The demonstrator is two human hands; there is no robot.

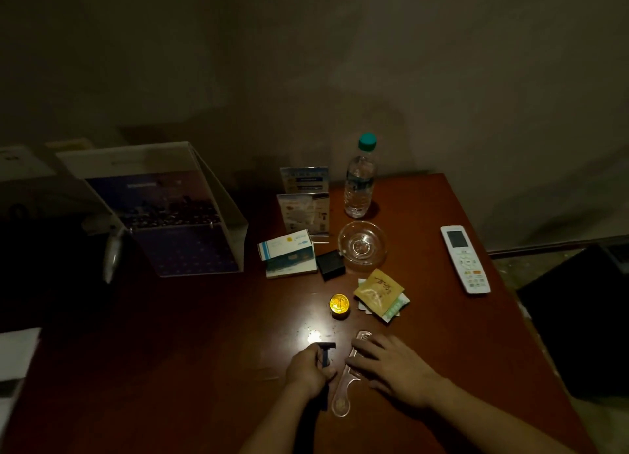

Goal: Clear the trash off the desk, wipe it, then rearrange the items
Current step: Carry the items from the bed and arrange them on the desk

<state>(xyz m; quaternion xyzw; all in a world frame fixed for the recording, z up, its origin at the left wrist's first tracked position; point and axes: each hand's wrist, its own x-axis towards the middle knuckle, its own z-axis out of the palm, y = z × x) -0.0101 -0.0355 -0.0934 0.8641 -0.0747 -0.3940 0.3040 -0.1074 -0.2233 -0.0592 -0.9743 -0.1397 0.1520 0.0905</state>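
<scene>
Head view | left hand (308, 372) curled tight around black razor (326, 350), near front of desk (204, 351) | right hand (391, 368) flat, fingers straight, resting on clear comb (343, 390) lying just beside the razor

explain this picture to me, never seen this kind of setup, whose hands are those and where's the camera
There is no machine here. A person works with bare hands, and one wide camera worn on the head looks down at a dim brown desk.

The left hand grips a black razor. The right hand rests its fingers on a clear plastic tool, perhaps a comb.

Further back lie a yellow tin, sachets, a glass ashtray, a black box, two cartons, sign cards and a water bottle. A white remote lies to the right. A paper bag stands at the left.
</scene>
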